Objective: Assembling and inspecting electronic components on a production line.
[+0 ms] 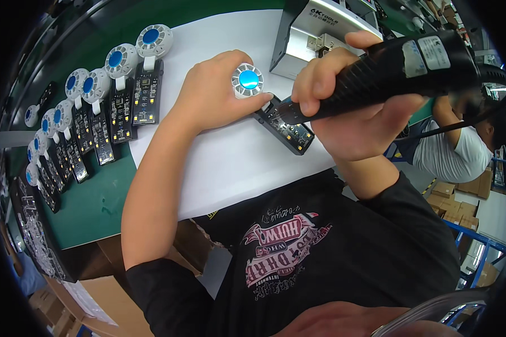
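Observation:
My left hand (216, 90) is closed around a round white fan-like head with a blue centre (248, 80). From that head a black circuit-board module (298, 135) slants down to the right over the white sheet. In my right hand (348, 118) is a black electric screwdriver (371, 76), gripped round its ribbed body. Its narrow end points down-left at the board, close to the white head. Whether the tip touches a screw I cannot tell; the tip is small against the dark board.
Several similar units (147, 92) stand in a slanting row at left on the green mat (104, 208). A grey metal screw feeder (326, 33) sits at the back right. A black tray of small parts (42, 230) lies far left. Another person (455, 140) sits at right; a cable (461, 126) trails there.

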A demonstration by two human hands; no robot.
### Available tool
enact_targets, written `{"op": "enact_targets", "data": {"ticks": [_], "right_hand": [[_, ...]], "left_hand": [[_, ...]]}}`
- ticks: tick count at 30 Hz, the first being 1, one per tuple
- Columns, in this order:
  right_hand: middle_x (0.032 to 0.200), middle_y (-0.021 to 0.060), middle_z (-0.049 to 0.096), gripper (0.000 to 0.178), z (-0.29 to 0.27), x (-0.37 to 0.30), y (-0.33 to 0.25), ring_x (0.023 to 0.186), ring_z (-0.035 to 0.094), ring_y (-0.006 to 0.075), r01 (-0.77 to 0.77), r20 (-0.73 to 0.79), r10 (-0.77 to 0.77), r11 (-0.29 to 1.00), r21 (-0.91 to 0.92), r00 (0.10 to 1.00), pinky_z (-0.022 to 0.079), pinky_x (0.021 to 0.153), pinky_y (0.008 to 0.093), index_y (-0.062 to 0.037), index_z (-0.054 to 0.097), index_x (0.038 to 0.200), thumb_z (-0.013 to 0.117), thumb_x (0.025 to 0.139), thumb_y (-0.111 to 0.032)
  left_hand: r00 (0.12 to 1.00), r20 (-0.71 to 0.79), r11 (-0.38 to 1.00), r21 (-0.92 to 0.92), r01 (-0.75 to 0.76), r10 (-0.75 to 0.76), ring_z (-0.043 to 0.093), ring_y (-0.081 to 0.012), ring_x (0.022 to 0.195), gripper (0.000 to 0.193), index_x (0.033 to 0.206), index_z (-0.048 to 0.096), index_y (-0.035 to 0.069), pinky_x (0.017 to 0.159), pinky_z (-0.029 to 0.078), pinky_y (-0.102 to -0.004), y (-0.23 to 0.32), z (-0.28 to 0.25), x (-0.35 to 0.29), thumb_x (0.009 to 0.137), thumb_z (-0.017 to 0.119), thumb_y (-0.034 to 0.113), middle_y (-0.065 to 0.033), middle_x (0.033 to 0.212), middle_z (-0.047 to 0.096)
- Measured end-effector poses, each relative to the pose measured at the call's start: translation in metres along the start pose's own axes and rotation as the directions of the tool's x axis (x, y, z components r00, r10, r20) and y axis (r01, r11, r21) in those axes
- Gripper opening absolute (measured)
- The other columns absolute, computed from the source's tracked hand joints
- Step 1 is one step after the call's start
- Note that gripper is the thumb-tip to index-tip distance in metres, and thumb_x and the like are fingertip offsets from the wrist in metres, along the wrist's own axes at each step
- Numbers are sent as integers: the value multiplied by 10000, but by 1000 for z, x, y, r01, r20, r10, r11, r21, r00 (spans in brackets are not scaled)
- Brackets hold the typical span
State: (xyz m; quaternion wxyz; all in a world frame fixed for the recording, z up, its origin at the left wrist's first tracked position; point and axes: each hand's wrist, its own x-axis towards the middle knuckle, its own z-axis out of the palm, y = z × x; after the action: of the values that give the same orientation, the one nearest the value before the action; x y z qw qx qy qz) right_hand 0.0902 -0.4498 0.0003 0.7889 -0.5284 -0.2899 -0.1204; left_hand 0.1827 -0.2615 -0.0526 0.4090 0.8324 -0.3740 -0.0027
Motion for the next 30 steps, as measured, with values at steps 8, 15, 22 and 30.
{"op": "enact_targets", "data": {"ticks": [8, 15, 22, 30], "right_hand": [[889, 112, 584, 938, 5, 0, -2, 706, 574, 215, 29, 25, -27, 998, -62, 999, 469, 694, 395, -65, 356, 1429, 351, 889, -832], [881, 113, 587, 948, 6, 1, -5, 700, 581, 211, 59, 25, -57, 994, -94, 998, 475, 680, 379, -65, 358, 1428, 368, 878, -837], [850, 109, 598, 960, 10, 1, 0, 682, 600, 213, 54, 54, -49, 993, -103, 997, 492, 654, 351, -71, 373, 1411, 414, 845, -845], [869, 98, 610, 905, 1, 1, 3, 696, 609, 202, -122, 16, 124, 986, -112, 992, 504, 675, 339, -84, 406, 1363, 453, 845, -826]], "left_hand": [[1000, -8, 1000, 20, 6, -6, 683, -363, 873, 538, 1009, 656, 48, 768, 541, -416, -2, 1, 1, 684, 823, 443, -166, 950, 698], [1000, 0, 1000, 20, -1, 1, 683, -369, 881, 555, 1024, 659, 42, 775, 542, -421, 0, 3, 1, 687, 818, 453, -170, 959, 697], [1000, 8, 999, 33, 12, -12, 683, -375, 888, 552, 1027, 661, 37, 780, 544, -422, -1, 3, 0, 691, 816, 448, -177, 964, 697], [1000, 4, 999, 44, -13, 12, 681, -381, 886, 518, 1015, 656, 31, 781, 543, -427, 3, 2, 0, 699, 820, 407, -181, 958, 695]]}}
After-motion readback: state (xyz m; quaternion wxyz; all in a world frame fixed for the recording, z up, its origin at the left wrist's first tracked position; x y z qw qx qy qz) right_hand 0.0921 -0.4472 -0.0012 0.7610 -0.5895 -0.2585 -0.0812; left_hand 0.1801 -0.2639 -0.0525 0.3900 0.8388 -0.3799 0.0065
